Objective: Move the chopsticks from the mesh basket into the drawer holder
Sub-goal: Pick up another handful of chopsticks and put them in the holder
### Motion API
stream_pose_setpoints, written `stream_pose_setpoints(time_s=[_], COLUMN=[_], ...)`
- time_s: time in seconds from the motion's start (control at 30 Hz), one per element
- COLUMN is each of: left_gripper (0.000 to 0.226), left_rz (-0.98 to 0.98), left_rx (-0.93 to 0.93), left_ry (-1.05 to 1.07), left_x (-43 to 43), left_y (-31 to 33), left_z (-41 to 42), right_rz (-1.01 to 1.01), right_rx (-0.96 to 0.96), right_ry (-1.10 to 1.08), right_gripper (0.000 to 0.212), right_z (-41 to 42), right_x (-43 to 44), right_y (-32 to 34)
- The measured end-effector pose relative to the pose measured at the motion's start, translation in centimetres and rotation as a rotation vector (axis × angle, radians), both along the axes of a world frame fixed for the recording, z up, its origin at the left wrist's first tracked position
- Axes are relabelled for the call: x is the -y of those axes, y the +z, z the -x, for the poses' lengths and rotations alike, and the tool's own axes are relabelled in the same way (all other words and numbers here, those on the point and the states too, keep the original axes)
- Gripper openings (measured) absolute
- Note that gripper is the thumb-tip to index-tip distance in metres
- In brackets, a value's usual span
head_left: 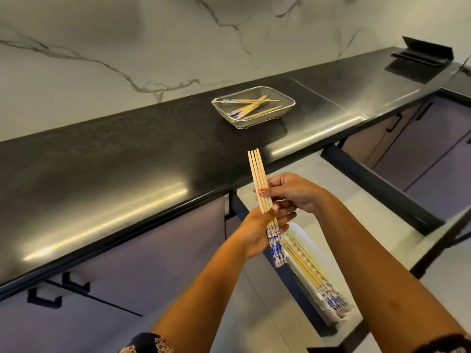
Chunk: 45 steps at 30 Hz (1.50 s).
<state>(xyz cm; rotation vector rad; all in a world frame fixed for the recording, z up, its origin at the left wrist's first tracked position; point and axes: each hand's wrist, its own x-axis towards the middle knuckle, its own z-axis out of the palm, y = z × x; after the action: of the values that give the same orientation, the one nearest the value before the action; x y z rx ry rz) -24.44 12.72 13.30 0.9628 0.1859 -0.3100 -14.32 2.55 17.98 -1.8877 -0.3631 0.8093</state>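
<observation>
I hold a bundle of several wooden chopsticks (258, 174) with blue-and-white patterned ends above the open drawer. My left hand (257, 230) grips the bundle from below, near the patterned ends. My right hand (293, 189) closes around its middle from the right. A steel mesh basket (285, 108) sits on the black counter beyond, with several more chopsticks (252, 107) lying loose in it. In the drawer, a white holder (300, 234) contains several chopsticks (309, 271) laid side by side.
The black countertop (127, 161) runs across the view under a marble wall. The open drawer (382, 200) juts out below the counter's edge, with dark rails on both sides. A black rack (423, 53) stands at the counter's far right end.
</observation>
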Motion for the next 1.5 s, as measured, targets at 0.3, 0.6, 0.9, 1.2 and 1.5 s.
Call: stream_pose_setpoints(time_s=[0.3,0.6,0.9,1.2,1.5], left_gripper=[0.027,0.044,0.044,0.045,0.051], left_rz=[-0.301,-1.047,-1.496,-1.836,-1.846], left_rx=[-0.099,-0.268,-0.208,-0.060,-0.050], left_ry=[-0.066,0.225,-0.033,-0.378,-0.527], left_x=[11.7,12.2,12.2,12.9,14.0], left_y=[-5.6,-10.8,-12.9,-14.8,-14.6], left_z=[-2.5,-1.1,-0.3,0.5,-0.2], right_rz=[0.084,0.390,0.643,0.755,0.719], right_rx=[-0.112,-0.059,0.125,0.203,0.383], right_ry=[-0.068,-0.088,0.142,0.096,0.128], right_gripper=[0.007,0.018,0.018,0.028,0.030], right_z=[-1.6,-1.1,0.9,2.5,4.1], right_x=[11.6,14.6,12.4,12.1,12.3], right_y=[-4.7,-13.3,-17.9,-19.6,-20.1])
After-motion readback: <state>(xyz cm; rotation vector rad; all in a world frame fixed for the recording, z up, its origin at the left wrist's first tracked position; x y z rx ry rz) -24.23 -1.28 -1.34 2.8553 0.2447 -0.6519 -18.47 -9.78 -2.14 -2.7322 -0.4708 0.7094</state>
